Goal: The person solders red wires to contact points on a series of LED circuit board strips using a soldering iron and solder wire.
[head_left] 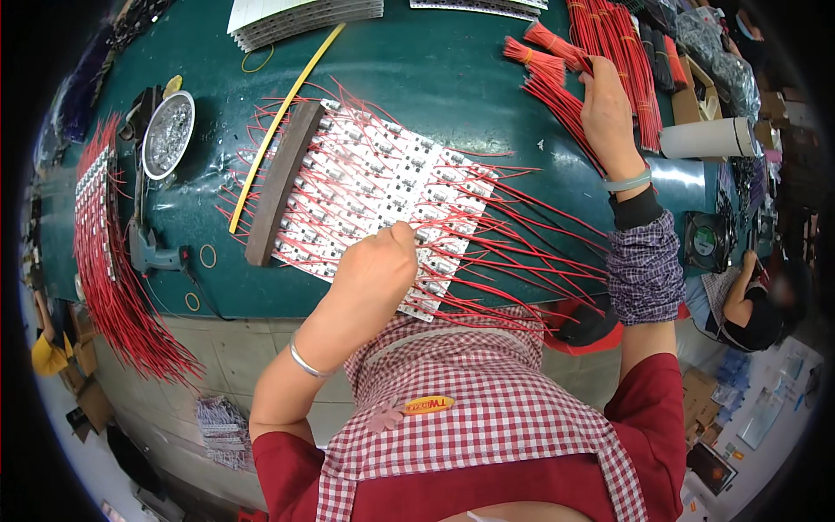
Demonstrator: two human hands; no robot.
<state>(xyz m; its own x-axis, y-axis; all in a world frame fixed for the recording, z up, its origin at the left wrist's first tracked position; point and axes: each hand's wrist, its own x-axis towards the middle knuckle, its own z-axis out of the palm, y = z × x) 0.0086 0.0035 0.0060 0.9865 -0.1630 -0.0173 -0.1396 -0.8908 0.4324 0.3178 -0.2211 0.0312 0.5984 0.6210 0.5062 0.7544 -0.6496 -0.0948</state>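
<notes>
Firstly, reference: the white board panel (421, 174). Well left of it, a stack of wired strips (93, 187) lies with its limp red wires drooping past the table edge. Between stack and panel: a teal pistol-shaped tool (158, 253) and a round, shiny metal bowl (159, 176). Across the panel's left end rests a straight dark bar (285, 183), presumably weighting it flat; a thin yellow strip (280, 122) runs just left. Panel: thin, studded with small components, red wires splaying rightward. Left hand (378, 261) is over its near side, fingers curled together, perhaps steadying; whether they clamp a wire, cannot tell. Right hand (606, 113), beyond the panel's upper right: fingertips close together at slim red wire bundles (537, 63), probably kept there for reach; grip on any strand, cannot tell. Farther right of the panel: smooth white cylinder (706, 137).
</notes>
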